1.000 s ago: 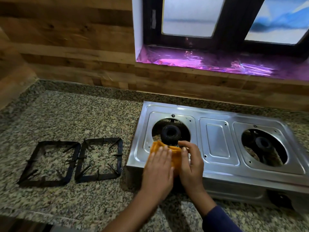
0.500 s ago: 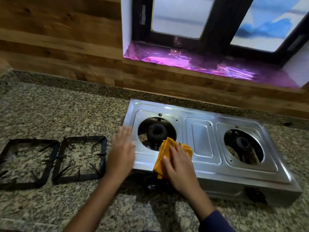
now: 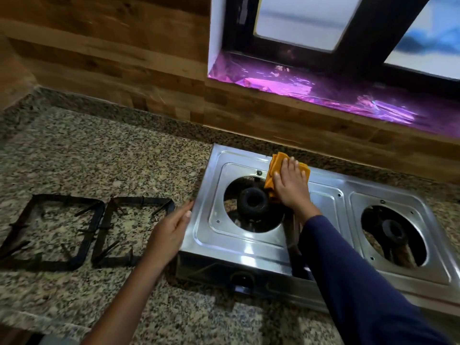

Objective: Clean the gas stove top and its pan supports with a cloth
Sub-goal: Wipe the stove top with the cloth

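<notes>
Black iron pan supports (image 3: 87,236) lie side by side on the speckled granite counter (image 3: 99,158), at 9 o'clock from the stove and well apart from the cloth. They look untouched by it, so I judge their cleaning is yet to come.

Next, the left hand (image 3: 171,232) rests against the left edge of the steel stove top (image 3: 239,247). Its fingers are straight and held together and grip nothing, apparently bracing the stove. Inside the round opening sits the left burner (image 3: 252,200).

At 1 o'clock from that burner, near the back rim, lies the folded orange cloth (image 3: 275,165). The right hand (image 3: 290,186) presses flat on it, with straight, slightly parted fingers. The right burner (image 3: 394,231) stands at 3 o'clock, away from both hands.

The step in hand looks like wiping the steel around the left opening. The next move probably calls for steady downward pressure while the cloth slides on along the back rim or onto the middle panel. The cloth must stay clear of the opening, and the other hand must stop the stove sliding.

Half a second ago the cloth sat at about 5 o'clock from the left burner, on the front rim, so it has swept up the opening's right side. The left hand then lay on top of the stove's left edge and now sits lower, beside it. A second ago both hands were together on the cloth at 6 o'clock.
</notes>
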A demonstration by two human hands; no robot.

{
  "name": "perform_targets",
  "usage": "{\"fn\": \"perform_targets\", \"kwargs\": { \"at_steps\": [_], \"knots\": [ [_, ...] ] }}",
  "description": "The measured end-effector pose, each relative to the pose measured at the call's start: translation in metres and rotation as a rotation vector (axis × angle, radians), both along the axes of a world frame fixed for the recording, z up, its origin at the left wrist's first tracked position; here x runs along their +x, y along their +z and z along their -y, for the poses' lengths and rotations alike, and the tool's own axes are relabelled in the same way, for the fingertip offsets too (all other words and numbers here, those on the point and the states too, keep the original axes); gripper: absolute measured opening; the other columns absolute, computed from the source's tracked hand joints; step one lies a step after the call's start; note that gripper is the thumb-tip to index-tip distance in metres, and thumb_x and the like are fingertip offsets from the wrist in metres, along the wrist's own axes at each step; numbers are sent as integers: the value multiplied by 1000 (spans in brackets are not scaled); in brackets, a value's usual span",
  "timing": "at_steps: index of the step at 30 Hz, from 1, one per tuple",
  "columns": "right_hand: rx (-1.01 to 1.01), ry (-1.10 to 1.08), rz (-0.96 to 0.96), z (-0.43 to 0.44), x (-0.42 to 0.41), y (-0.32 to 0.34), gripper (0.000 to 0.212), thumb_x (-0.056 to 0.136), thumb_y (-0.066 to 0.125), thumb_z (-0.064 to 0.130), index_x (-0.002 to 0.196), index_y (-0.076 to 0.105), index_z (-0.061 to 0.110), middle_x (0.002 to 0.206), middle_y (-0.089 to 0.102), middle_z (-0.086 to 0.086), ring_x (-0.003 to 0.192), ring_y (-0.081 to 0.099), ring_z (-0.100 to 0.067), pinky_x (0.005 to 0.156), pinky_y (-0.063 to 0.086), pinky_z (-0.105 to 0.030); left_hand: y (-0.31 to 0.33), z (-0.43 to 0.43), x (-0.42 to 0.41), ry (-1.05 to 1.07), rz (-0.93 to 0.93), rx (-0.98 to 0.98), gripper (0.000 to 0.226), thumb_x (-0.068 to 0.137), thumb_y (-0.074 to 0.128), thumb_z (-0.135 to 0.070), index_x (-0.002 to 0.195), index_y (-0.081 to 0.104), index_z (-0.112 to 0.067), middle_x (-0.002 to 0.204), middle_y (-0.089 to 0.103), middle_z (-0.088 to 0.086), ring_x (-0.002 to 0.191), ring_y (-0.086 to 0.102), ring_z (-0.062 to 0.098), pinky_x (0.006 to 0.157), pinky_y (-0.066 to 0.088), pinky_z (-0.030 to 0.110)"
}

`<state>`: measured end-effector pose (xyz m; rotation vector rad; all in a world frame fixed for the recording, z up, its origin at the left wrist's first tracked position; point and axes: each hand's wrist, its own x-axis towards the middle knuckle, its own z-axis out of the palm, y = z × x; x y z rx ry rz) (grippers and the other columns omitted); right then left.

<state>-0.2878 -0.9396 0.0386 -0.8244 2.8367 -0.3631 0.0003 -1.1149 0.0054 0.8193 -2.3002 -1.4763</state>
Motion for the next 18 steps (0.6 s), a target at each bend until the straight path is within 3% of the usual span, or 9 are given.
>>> {"fn": "perform_targets", "kwargs": {
  "at_steps": [8,11,14,16,18],
  "knots": [
    [81,333,20,116,34,9,67,104,22,45,156,-4,11,164,-11,-11,151,-11,-23,120,-8,-39,0,14,-4,-45,6,98,34,97,54,-27,131,57,-30,148,43,-8,140,31,5,111,28,28],
    [17,450,17,140,71,9,66,104,24,45,157,1,12,164,-7,-9,152,-8,-23,120,-8,-39,6,19,-2,-63,12,185,28,98,54,-25,120,57,-42,149,37,-11,139,29,6,106,30,26],
    [-82,565,-31,140,107,8,57,101,37,39,150,34,11,162,22,-11,151,11,-26,120,3,-41,5,20,3,103,2,223,26,101,46,-25,121,59,-36,146,43,-1,135,41,24,102,37,34],
    [-141,685,-68,126,135,5,45,93,42,35,124,62,10,138,55,-13,138,37,-30,117,17,-44,6,18,8,245,-36,253,29,103,40,-23,127,57,-23,135,53,2,124,50,26,93,40,33],
    [-217,755,-106,109,161,-1,33,88,48,33,97,69,9,106,69,-12,116,54,-30,111,26,-44,8,15,11,290,-77,272,32,104,36,-20,130,54,-15,127,54,3,119,49,18,89,35,26]
  ]
}}
